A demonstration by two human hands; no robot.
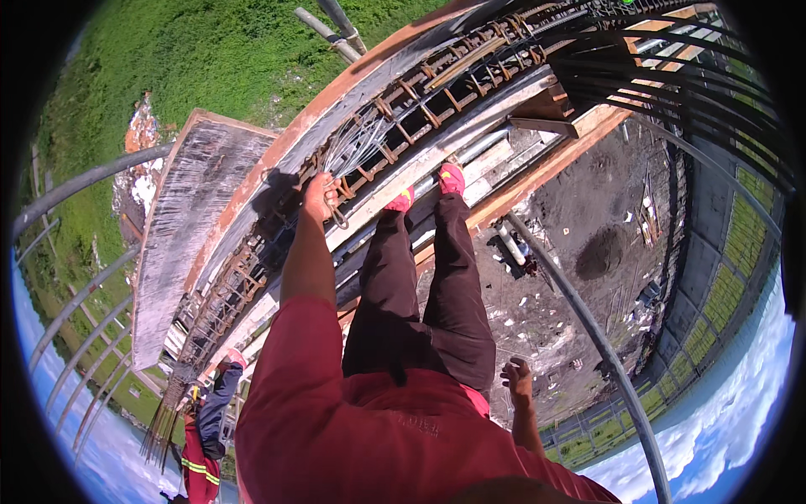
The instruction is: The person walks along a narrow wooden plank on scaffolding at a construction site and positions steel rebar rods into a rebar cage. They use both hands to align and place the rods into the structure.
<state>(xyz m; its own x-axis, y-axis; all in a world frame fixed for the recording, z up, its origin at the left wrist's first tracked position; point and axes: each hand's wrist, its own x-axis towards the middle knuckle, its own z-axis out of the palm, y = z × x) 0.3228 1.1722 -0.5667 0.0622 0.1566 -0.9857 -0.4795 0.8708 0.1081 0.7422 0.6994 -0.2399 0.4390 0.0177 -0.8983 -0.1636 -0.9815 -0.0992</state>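
Observation:
My left hand (320,198) is closed at the edge of a long rusty rebar cage (411,130). From its grip a bundle of thin, silvery tie wires (359,144) fans out over the cage bars. A dark, narrow loop (339,217) sticks out below the fingers; whether it belongs to the bundle I cannot tell. On the other side, my right hand (518,380) hangs beside my hip, fingers loosely bent and apart, with nothing in it. The cage lies in a trough between wooden formwork boards (243,197).
I stand high up, my pink shoes (452,178) on narrow planks and pipes. Far below on the right is a dirt floor (579,336) with debris. A steel pipe (588,311) slants past my right side. Dark rebars (688,92) jut out upper right. A co-worker (206,428) is lower left.

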